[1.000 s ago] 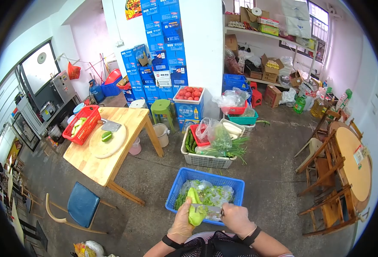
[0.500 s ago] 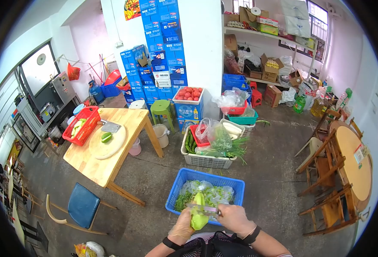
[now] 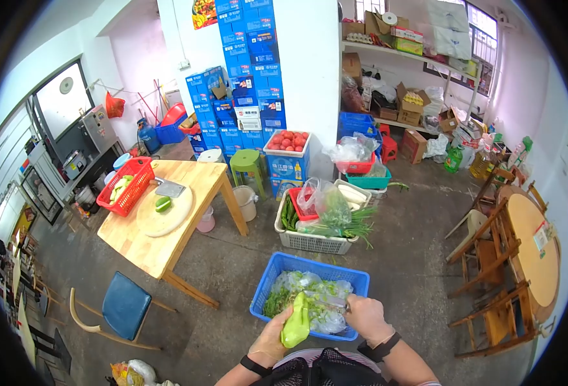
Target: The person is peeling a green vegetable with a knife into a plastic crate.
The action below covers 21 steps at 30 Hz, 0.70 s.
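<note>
My left hand (image 3: 271, 339) grips a pale-green gourd (image 3: 295, 323) at its side; the surface looks peeled and grooved. My right hand (image 3: 367, 318) is closed around the handle of a peeling knife (image 3: 327, 300), its metal blade pointing left, apart from the gourd; the blade is slightly blurred. Both hands wear thin clear gloves. Beneath them, a blue plastic basket (image 3: 363, 289) on the floor contains green peelings and leafy scraps (image 3: 284, 302) over clear plastic.
At left, a wooden table (image 3: 120, 233) bears a round board (image 3: 161, 222), cleaver (image 3: 169, 188), cut green vegetable (image 3: 163, 204) and red basket (image 3: 132, 193). A vegetable crate (image 3: 316, 243) stands ahead. A blue chair (image 3: 125, 309) is left, a round table (image 3: 525, 244) right.
The peeling knife has moved off the gourd, right and slightly up, with my right hand. My left hand has shifted slightly left, tilting the gourd. The view has turned slightly.
</note>
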Available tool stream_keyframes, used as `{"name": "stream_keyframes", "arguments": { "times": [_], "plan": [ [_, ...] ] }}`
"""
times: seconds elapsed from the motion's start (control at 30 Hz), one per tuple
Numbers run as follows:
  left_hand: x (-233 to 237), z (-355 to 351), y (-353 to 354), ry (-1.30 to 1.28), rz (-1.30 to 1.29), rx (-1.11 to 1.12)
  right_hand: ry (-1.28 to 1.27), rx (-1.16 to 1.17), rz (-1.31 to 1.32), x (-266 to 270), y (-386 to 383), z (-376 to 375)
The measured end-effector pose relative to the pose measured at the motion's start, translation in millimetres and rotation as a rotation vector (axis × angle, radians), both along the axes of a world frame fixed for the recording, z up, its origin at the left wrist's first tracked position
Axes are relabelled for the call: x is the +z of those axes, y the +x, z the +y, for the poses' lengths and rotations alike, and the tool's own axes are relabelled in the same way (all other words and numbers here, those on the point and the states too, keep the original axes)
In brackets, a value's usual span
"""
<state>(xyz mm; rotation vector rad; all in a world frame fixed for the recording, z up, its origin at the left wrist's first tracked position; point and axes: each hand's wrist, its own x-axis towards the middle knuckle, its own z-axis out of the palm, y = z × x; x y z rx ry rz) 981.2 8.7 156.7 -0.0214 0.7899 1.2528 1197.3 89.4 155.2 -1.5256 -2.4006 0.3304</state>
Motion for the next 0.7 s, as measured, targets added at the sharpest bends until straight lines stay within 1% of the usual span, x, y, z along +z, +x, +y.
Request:
{"name": "stream_keyframes", "arguments": {
  "times": [0.07,0.1,0.17,0.23,0.3,0.37,0.43,0.5,0.6,0.7],
  "plan": [
    [-7.8,0.6,0.2,0.018,0.036,-0.020,0.005,0.140,0.082,10.1,-5.2,-10.9],
    [-9.5,2.6,0.7,0.045,0.072,-0.036,0.007,0.138,0.082,16.6,-9.5,-16.2],
    [6.9,3.0,7.4,0.021,0.053,-0.039,-0.095,0.278,0.097,26.3,-18.1,-25.4],
    [13.5,3.7,8.6,-0.003,0.035,-0.042,-0.118,0.274,0.062,23.5,-18.7,-22.1],
    [14.6,4.0,5.3,-0.052,0.056,-0.124,-0.140,0.270,0.024,23.9,-18.0,-19.6],
    [21.9,5.6,7.0,-0.054,0.064,-0.130,-0.139,0.241,-0.038,26.1,-15.8,-17.7],
    [20.3,4.8,8.5,-0.058,0.068,-0.131,-0.114,0.222,-0.022,15.1,-10.2,-14.3],
    [13.7,6.3,6.5,-0.089,0.187,-0.104,-0.083,0.209,-0.003,6.4,-4.9,-7.6],
    [18.3,2.3,10.4,-0.094,0.194,-0.069,-0.057,0.202,0.009,-2.7,0.8,-2.4],
    [8.3,4.9,15.0,-0.104,0.145,-0.057,-0.082,0.170,0.033,-18.9,4.7,0.0]
  ]
}}
